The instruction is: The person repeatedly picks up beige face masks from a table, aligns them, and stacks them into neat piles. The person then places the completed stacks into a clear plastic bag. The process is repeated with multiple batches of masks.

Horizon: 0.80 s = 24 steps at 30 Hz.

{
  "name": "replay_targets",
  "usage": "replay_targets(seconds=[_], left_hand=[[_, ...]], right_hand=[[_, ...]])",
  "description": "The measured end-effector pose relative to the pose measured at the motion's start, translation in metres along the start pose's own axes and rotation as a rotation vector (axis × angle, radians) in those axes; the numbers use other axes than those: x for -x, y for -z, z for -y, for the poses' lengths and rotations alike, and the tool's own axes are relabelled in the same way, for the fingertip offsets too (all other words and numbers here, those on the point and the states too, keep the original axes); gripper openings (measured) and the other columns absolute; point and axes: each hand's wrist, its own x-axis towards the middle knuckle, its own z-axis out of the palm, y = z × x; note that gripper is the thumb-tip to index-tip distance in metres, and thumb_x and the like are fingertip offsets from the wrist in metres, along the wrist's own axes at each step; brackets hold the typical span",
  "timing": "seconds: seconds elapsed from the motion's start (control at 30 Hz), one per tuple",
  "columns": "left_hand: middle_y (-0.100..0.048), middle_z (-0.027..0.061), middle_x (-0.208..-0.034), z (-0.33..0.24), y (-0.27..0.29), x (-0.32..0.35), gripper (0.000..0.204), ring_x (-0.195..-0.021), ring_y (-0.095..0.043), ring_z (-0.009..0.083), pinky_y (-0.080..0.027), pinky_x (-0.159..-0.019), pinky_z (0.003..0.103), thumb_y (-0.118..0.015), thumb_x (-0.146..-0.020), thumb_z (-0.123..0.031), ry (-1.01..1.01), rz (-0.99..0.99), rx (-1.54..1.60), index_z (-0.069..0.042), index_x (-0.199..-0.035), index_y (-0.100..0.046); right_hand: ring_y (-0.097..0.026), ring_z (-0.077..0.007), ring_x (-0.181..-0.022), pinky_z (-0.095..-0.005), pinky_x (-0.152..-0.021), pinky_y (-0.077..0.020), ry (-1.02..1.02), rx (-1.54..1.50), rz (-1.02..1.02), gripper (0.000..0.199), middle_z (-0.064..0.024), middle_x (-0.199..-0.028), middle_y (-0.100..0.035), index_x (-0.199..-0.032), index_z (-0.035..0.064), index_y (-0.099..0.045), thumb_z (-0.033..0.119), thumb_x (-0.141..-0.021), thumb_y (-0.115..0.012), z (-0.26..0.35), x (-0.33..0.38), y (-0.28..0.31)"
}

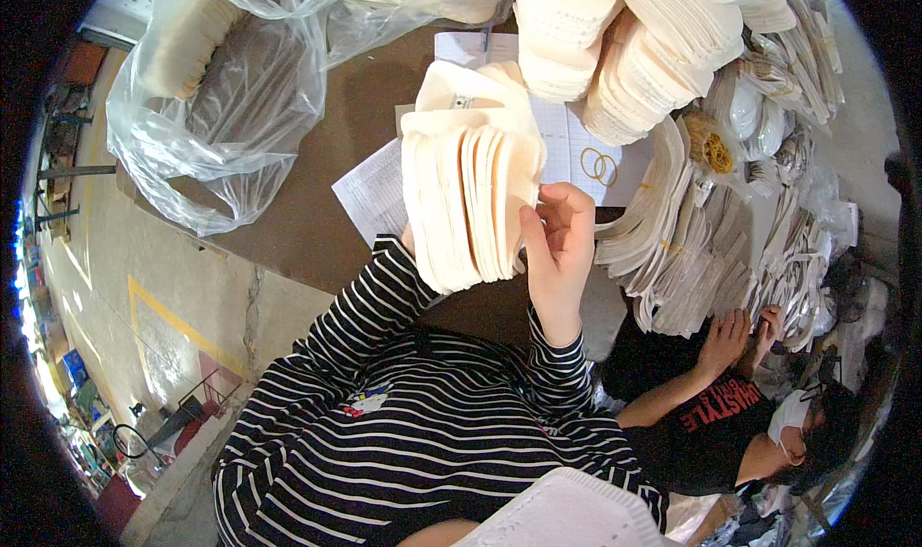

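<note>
A thick stack of cream-coloured flat pads with rounded ends is held up in front of my chest, its edges fanned toward me. My left hand supports the stack from its left side; nearly all of this hand is hidden behind the pads. On the stack's right edge, my right hand has its thumb and curled fingers closed on the outermost pad. More cream pads lie just beyond the stack, one with a small printed mark.
Bundled cream pads are piled at the far right. Two rubber bands lie on printed paper and sheets nearby. A clear plastic bag covers the table's far left. At right, a masked co-worker's hands touch piled pale strips.
</note>
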Motion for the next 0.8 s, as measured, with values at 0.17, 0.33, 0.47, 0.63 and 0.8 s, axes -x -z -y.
replay_targets(seconds=[0.17, 0.33, 0.47, 0.63, 0.8], left_hand=[[-0.064, 0.0162, -0.130, 0.001, 0.002, 0.000, 0.063, -0.110, -0.066, 0.0291, -0.055, -0.096, 0.047, -0.043, -0.101, -0.054, 0.002, -0.005, -0.004, -0.003, -0.134, -0.055], [-0.064, 0.0160, -0.130, 0.002, 0.003, -0.001, 0.063, -0.110, -0.066, 0.0286, -0.055, -0.096, 0.046, -0.043, -0.101, -0.054, -0.001, -0.009, -0.008, -0.003, -0.135, -0.055], [-0.063, 0.0158, -0.130, 0.001, 0.004, -0.003, 0.063, -0.110, -0.066, 0.0283, -0.055, -0.096, 0.046, -0.042, -0.101, -0.054, 0.005, -0.009, -0.009, -0.003, -0.136, -0.054], [-0.063, 0.0155, -0.131, 0.003, 0.003, -0.003, 0.063, -0.110, -0.066, 0.0278, -0.056, -0.096, 0.045, -0.042, -0.101, -0.054, 0.001, -0.008, -0.010, -0.003, -0.136, -0.054], [-0.063, 0.0153, -0.131, 0.003, 0.002, -0.004, 0.063, -0.111, -0.066, 0.0273, -0.056, -0.096, 0.045, -0.042, -0.102, -0.054, -0.006, -0.009, -0.007, -0.004, -0.137, -0.053]], right_hand=[[-0.065, -0.0244, -0.095, -0.0315, -0.080, -0.0517, 0.240, 0.301, 0.063, 0.025, -0.0149, -0.110, -0.064, -0.116, 0.0000, -0.063, 0.001, -0.091, -0.066, 0.002, -0.005, 0.006], [-0.064, -0.0277, -0.101, -0.0334, -0.079, -0.0522, 0.204, 0.266, 0.074, 0.025, -0.0177, -0.117, -0.061, -0.114, -0.0001, -0.064, 0.002, -0.089, -0.066, 0.008, -0.001, 0.002], [-0.063, -0.0272, -0.102, -0.0329, -0.079, -0.0525, 0.123, 0.120, 0.009, 0.028, -0.0180, -0.122, -0.059, -0.114, 0.0009, -0.064, 0.005, -0.087, -0.070, 0.001, 0.001, 0.000], [-0.063, -0.0271, -0.102, -0.0327, -0.079, -0.0528, 0.242, 0.250, 0.097, 0.032, -0.0171, -0.124, -0.058, -0.115, 0.0035, -0.065, 0.008, -0.084, -0.074, 0.008, 0.000, 0.003], [-0.063, -0.0266, -0.101, -0.0328, -0.078, -0.0533, 0.194, 0.303, 0.094, 0.033, -0.0173, -0.125, -0.058, -0.115, 0.0037, -0.065, 0.008, -0.084, -0.075, 0.011, 0.003, 0.005]])
